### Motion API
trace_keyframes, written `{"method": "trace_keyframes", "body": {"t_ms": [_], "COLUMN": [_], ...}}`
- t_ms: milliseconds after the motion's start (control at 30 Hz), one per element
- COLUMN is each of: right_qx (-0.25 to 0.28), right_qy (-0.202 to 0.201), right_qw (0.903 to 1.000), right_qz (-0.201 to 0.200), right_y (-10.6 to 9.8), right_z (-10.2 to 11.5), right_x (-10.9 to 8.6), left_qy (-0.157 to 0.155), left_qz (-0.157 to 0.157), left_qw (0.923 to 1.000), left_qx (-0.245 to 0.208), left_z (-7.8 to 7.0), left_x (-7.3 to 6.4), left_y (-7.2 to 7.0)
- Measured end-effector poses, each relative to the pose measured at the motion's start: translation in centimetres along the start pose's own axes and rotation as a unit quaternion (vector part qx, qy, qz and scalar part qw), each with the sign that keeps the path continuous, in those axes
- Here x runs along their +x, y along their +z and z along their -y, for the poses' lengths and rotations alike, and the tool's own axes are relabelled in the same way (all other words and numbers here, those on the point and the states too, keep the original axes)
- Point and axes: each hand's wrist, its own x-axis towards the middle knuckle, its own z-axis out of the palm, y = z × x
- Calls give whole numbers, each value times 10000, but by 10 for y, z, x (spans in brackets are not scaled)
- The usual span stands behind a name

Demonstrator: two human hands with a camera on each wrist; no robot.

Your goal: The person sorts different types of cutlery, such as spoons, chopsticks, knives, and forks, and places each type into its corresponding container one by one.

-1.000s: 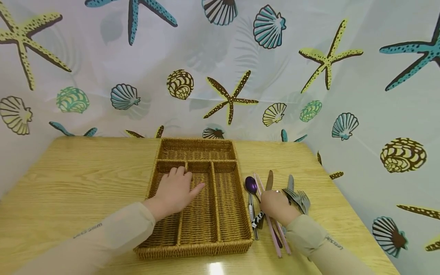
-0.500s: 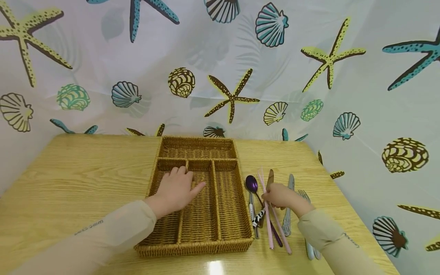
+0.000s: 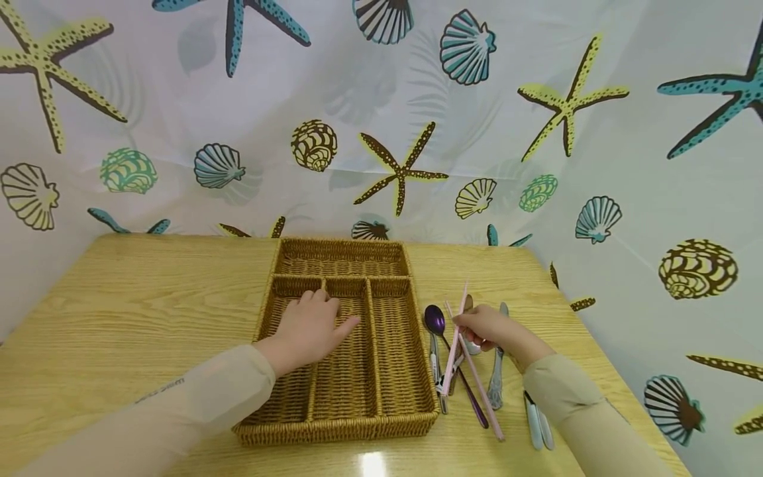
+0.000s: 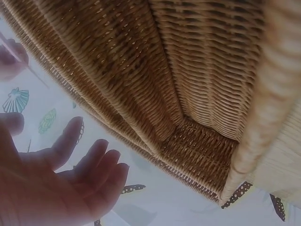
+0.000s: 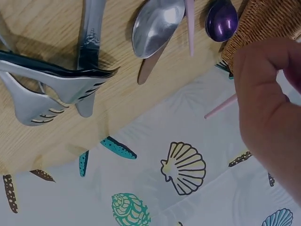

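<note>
My right hand [image 3: 491, 328] pinches one pink chopstick [image 3: 451, 361] above the cutlery pile, the stick slanting. A second pink chopstick [image 3: 483, 394] lies on the table, crossing a purple spoon [image 3: 434, 319]. Beneath the right hand, the right wrist view shows a silver spoon [image 5: 157, 28] partly over a brown-looking knife blade [image 5: 150, 66]. My left hand [image 3: 306, 331] is over the wicker tray [image 3: 340, 432] with its fingers near a divider and its thumb out. In the left wrist view that hand [image 4: 70, 179] has loosely bent fingers and holds nothing.
The tray has several compartments split by wicker dividers. Right of the pile lie an ornate silver knife [image 3: 496, 387] and forks [image 5: 70, 87], their handles toward the near side. A patterned cloth [image 3: 381, 119] hangs behind the wooden table [image 3: 155, 291] and along its right side.
My right hand has risen from the pile, pulling one pink chopstick up and tilting it away from the other, which stays on the table. My left hand has barely moved.
</note>
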Motion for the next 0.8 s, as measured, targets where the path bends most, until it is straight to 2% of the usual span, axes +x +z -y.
{"method": "trace_keyframes", "body": {"t_ms": [267, 433, 600, 800], "right_qx": [1077, 1933, 2543, 2900], "right_qy": [-22, -57, -75, -103], "right_qw": [9941, 9811, 9671, 9570], "right_qz": [-84, -28, 12, -1], "right_y": [-1, 8, 23, 35], "right_z": [25, 41, 53, 60], "right_x": [5, 6, 6, 5], "left_qy": [214, 412, 676, 767], "left_qz": [-48, -145, -107, -14], "left_qw": [9997, 9988, 9975, 9965], "left_qx": [-123, -204, -177, -332], "left_z": [-10, -23, -35, -34], "left_x": [6, 13, 21, 23], "left_y": [-9, -13, -9, -3]}}
